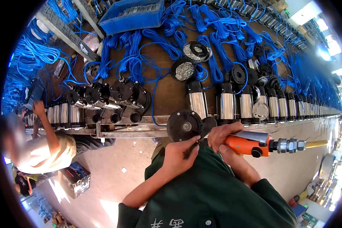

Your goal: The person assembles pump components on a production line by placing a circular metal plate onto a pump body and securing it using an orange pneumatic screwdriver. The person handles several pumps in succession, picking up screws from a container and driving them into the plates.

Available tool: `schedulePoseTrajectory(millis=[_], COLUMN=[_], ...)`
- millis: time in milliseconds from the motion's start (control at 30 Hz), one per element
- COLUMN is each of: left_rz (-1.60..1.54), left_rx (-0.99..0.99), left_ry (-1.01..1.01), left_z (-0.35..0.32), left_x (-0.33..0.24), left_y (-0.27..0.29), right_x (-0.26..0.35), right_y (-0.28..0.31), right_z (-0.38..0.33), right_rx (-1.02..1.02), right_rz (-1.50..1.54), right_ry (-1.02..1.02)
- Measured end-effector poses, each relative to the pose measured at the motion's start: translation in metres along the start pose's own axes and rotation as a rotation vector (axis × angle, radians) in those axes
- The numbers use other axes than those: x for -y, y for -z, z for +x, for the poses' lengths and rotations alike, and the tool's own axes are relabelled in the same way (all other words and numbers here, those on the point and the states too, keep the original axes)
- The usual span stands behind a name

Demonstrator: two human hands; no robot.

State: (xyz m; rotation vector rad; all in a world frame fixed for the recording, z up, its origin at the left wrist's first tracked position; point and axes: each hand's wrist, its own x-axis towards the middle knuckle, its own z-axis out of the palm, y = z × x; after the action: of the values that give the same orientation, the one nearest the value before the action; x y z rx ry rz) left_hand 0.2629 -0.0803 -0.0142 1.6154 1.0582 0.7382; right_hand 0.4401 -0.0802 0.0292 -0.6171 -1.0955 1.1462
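Observation:
A steel-bodied pump lies at the bench edge in front of me, its round black end facing me with screws around the rim. My left hand is closed in a pinch at the lower right of that rim; what its fingertips hold, if anything, is too small to make out. My right hand wraps around the front of an orange air screwdriver, held level with its nose toward the pump. The tool's tip is hidden by my fingers. From its back end runs a yellow hose.
Several steel pumps line the bench edge to the right. Black-topped pumps stand on the left. Bundled blue cables and a blue bin lie behind. Another person works at far left, near a cardboard box on the floor.

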Motion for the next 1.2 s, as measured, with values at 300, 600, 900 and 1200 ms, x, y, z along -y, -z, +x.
schedulePoseTrajectory(millis=[300,600,900,1200], left_rz=[0.479,0.446,0.481,-0.574], left_rx=[-0.241,-0.215,-0.034,-0.193], left_ry=[-0.081,-0.244,-0.303,0.311], left_z=[-0.007,-0.004,-0.001,0.008], left_x=[0.011,0.028,0.029,0.034], left_y=[-0.003,0.003,-0.001,0.016], right_x=[-0.006,-0.018,-0.016,-0.026], right_y=[-0.005,-0.001,0.007,0.030], right_z=[0.001,-0.005,-0.019,-0.025], right_rx=[0.144,0.144,-0.083,-0.235], right_rz=[-0.364,-0.381,-0.107,-0.041], right_ry=[-0.079,-0.101,-0.121,-0.191])
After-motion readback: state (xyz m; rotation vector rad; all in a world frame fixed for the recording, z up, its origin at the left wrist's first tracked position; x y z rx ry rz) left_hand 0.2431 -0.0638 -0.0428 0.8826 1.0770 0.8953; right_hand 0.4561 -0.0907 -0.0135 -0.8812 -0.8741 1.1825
